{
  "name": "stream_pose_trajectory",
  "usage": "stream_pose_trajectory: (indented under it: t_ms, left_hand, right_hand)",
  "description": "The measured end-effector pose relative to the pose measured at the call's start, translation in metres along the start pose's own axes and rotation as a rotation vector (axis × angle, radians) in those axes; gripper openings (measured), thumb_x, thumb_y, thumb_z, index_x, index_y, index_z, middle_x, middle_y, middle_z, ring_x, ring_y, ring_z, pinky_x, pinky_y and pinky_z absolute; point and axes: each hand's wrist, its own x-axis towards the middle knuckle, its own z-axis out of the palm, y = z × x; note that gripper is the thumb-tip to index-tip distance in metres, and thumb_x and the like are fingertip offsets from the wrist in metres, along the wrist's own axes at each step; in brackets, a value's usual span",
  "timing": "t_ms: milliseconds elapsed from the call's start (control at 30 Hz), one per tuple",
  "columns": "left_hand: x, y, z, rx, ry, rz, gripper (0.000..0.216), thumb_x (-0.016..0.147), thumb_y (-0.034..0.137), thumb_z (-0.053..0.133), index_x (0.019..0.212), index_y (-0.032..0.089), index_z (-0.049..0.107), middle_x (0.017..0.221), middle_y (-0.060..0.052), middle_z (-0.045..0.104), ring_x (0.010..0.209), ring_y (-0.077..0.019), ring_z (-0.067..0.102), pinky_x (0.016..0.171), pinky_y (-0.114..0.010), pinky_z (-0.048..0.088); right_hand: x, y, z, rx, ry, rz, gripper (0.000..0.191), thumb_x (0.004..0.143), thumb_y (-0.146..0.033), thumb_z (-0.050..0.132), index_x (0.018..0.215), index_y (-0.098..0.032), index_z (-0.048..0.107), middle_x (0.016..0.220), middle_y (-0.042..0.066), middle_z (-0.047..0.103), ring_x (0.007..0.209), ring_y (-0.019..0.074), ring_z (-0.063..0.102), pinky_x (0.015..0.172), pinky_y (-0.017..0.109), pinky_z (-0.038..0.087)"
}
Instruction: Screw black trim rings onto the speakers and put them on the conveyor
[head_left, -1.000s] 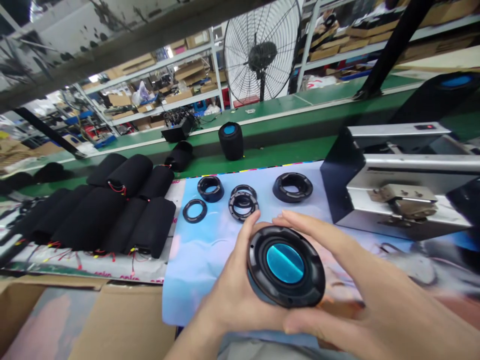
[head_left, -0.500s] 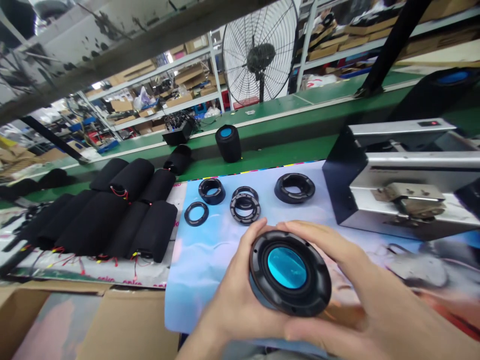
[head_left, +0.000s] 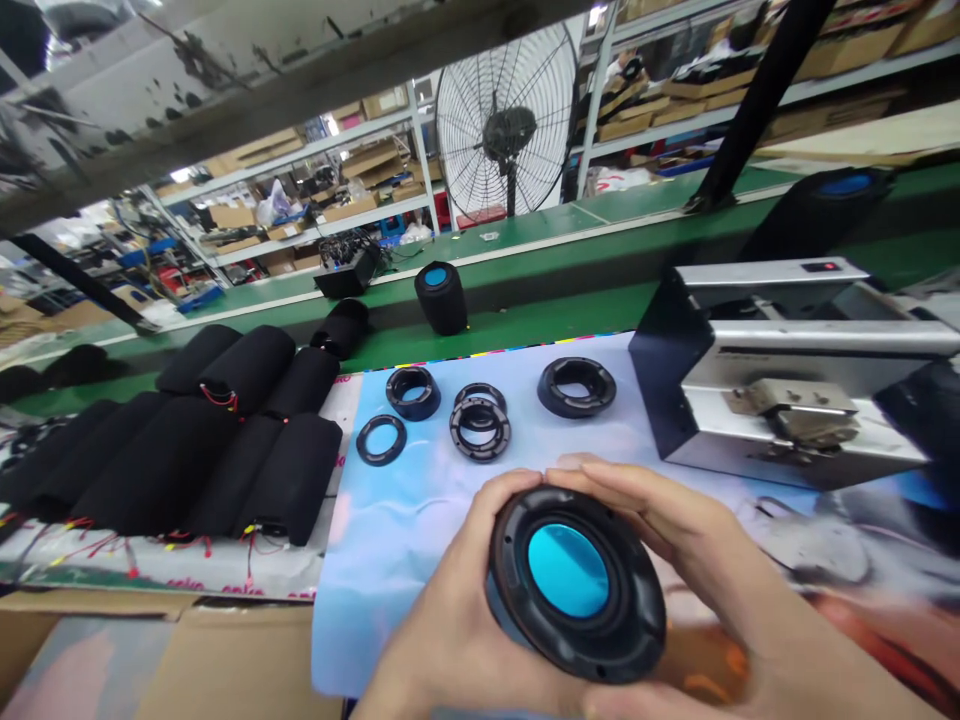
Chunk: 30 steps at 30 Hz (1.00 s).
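A worker's left hand and right hand close round a round black plastic speaker disc with a glossy blue centre, held facing the camera above the near edge of a pale blue printed sheet on a factory bench. The left hand cups the disc's left rim, thumb curled over the top edge. The right hand's fingers lie across the top rim and its palm backs the right side, so both hands are clasped on the part and neither is free. The disc looks whole, its blue cap seated inside the black surround. Beyond it, well apart from the hands, four loose black plastic rings lie untouched on the sheet, which suggests that more pieces remain to be handled. To the left, a heap of black fabric-covered cylinders lies on its side with red wires showing at the ends, apparently not yet closed off. One upright black cylinder with a blue top stands on the green conveyor belt behind, by the look of it finished. A grey metal bench machine sits just right of the sheet, with a black cage fan beyond. On this evidence the work is at an early stage, with one unit out and many bodies open.
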Motion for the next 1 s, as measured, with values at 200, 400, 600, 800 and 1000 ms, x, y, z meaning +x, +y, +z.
stream_pose_trajectory:
  t_ms: [200, 400, 600, 800, 1000]
  left_hand:
    - [-0.007, 0.002, -0.002, -0.025, -0.002, -0.015, 0.113, 0.052, 0.032, 0.108, 0.150, 0.032, 0.051, 0.155, -0.012, 0.060, 0.142, -0.0412, 0.061, 0.120, -0.053, 0.052]
    - [-0.021, -0.017, -0.009, 0.206, -0.055, 0.117, 0.129, 0.069, 0.036, 0.100, 0.167, 0.044, 0.019, 0.170, -0.010, 0.041, 0.152, -0.0401, 0.050, 0.126, -0.055, 0.046]
    - [-0.023, -0.029, -0.002, 0.206, 0.143, 0.208, 0.139, 0.058, 0.049, 0.104, 0.166, 0.040, 0.017, 0.170, -0.015, 0.037, 0.157, -0.0450, 0.040, 0.127, -0.065, 0.039]
    - [-0.019, -0.005, -0.010, 0.238, 0.061, 0.167, 0.142, 0.037, 0.060, 0.106, 0.161, 0.037, 0.040, 0.175, -0.014, 0.031, 0.159, -0.0519, 0.033, 0.125, -0.066, 0.041]
    - [0.001, 0.007, 0.012, 0.428, 0.371, 0.278, 0.076, 0.070, 0.059, 0.093, 0.135, 0.030, 0.066, 0.138, -0.007, 0.071, 0.134, -0.0380, 0.065, 0.114, -0.052, 0.053]
  right_hand:
    - [0.004, -0.014, 0.006, -0.010, 0.027, -0.077, 0.098, 0.077, -0.035, 0.087, 0.162, -0.039, 0.036, 0.151, 0.005, 0.058, 0.132, 0.0315, 0.065, 0.107, 0.039, 0.065]
    - [-0.005, -0.027, 0.031, -0.207, 0.130, -0.191, 0.100, 0.088, -0.029, 0.077, 0.171, -0.036, 0.022, 0.164, 0.008, 0.043, 0.152, 0.0371, 0.045, 0.124, 0.049, 0.051]
    - [0.000, -0.007, 0.027, 0.042, 0.037, -0.227, 0.114, 0.092, -0.048, 0.077, 0.172, -0.040, -0.005, 0.166, 0.011, 0.040, 0.149, 0.0367, 0.048, 0.113, 0.048, 0.059]
    - [0.008, 0.000, 0.034, 0.422, 0.063, -0.131, 0.104, 0.095, -0.063, 0.073, 0.171, -0.043, 0.004, 0.162, 0.011, 0.046, 0.146, 0.0279, 0.053, 0.118, 0.044, 0.052]
    - [0.000, 0.021, -0.045, -0.036, 0.481, -0.051, 0.072, 0.100, -0.083, 0.038, 0.137, -0.032, 0.071, 0.133, 0.006, 0.071, 0.122, 0.0293, 0.070, 0.106, 0.045, 0.062]
